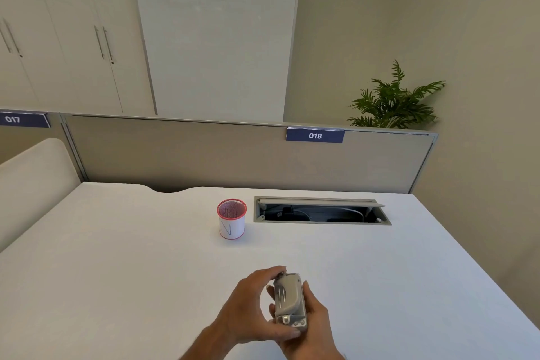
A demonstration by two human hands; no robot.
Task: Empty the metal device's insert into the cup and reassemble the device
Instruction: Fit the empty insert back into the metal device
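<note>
A small grey metal device [289,298] is held above the near part of the white desk [117,257]. My left hand [248,307] wraps it from the left, fingers over its far end and thumb at its near end. My right hand [312,321] cradles it from below and the right. A red mesh cup [231,218] with a white paper band marked "N" stands upright farther back, apart from both hands. Its inside looks empty. The device's insert is not visible.
An open cable hatch [321,210] is sunk into the desk just right of the cup, with cables inside. A grey partition [204,155] labelled 018 runs along the desk's far edge. A cushioned panel [32,184] stands at the left.
</note>
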